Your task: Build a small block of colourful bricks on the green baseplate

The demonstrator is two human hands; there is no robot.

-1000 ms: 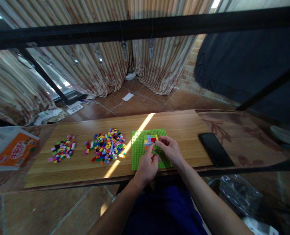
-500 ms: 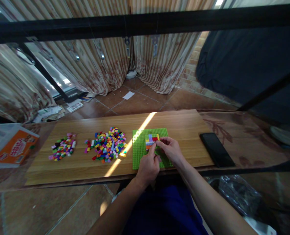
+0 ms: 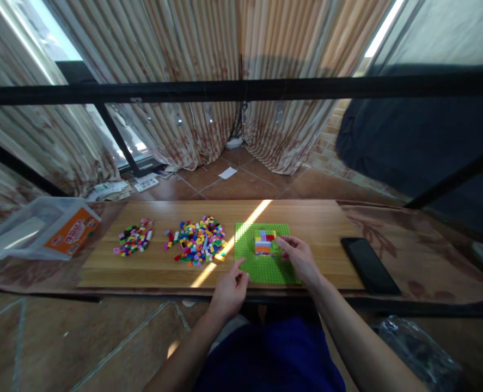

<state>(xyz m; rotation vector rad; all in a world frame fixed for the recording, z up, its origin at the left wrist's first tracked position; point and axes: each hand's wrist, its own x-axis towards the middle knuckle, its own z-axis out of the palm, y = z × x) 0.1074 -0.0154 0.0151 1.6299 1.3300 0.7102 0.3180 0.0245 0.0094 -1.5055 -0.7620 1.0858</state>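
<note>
A green baseplate [image 3: 249,261] lies on the wooden board [image 3: 315,218], carrying a small block of coloured bricks [image 3: 264,243]. My right hand [image 3: 300,258] rests on the plate's right side, its fingers curled and their tips touching the brick block. My left hand [image 3: 228,288] hovers at the plate's near left corner, thumb and forefinger pinched together; what they hold, if anything, is too small to make out. A large heap of loose coloured bricks [image 3: 198,247] lies left of the plate, and a smaller heap [image 3: 134,244] farther left.
A black phone [image 3: 370,265] lies at the board's right end. A clear plastic box with an orange label [image 3: 51,228] sits at the far left. A black bar [image 3: 241,90] crosses the view above. Curtains and tiled floor lie beyond the table.
My left hand has pulled back from the brick block to the plate's near left corner. My right hand stays at the block. The camera has tilted up.
</note>
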